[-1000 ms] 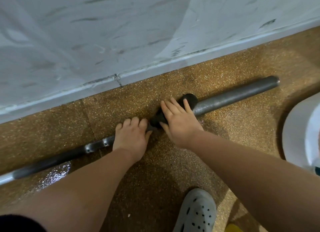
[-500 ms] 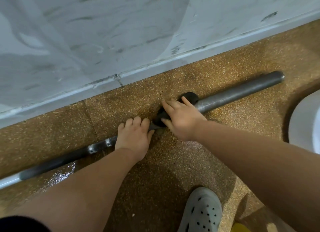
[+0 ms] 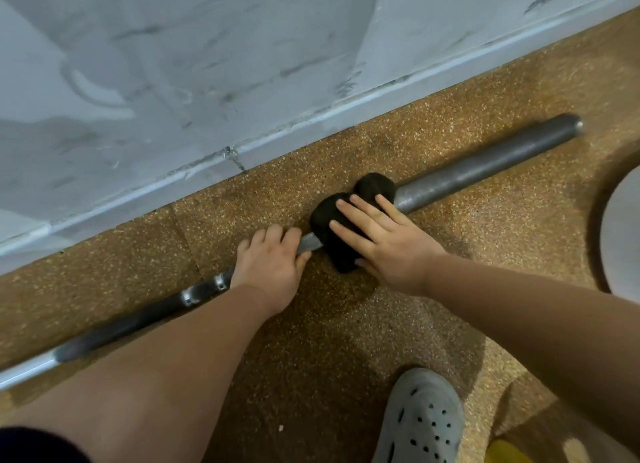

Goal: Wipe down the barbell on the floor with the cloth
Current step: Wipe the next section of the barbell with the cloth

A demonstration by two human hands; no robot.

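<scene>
Below a grey-white marbled wall [image 3: 173, 64], a long grey steel barbell [image 3: 485, 157] lies on the speckled brown floor [image 3: 346, 341], near the wall's foot. The left hand [image 3: 270, 265] curls its fingers over the bar and grips it. Just beside it, the right hand [image 3: 384, 244] presses flat, fingers straight and spread, on a bunched black cloth [image 3: 329, 216] draped over the bar.

On a speckled floor [image 3: 346, 341] beside a wall, the left hand [image 3: 273, 265] grips the barbell [image 3: 485, 161] while the right hand [image 3: 384, 241] presses a black cloth [image 3: 332, 216] onto it.
</scene>
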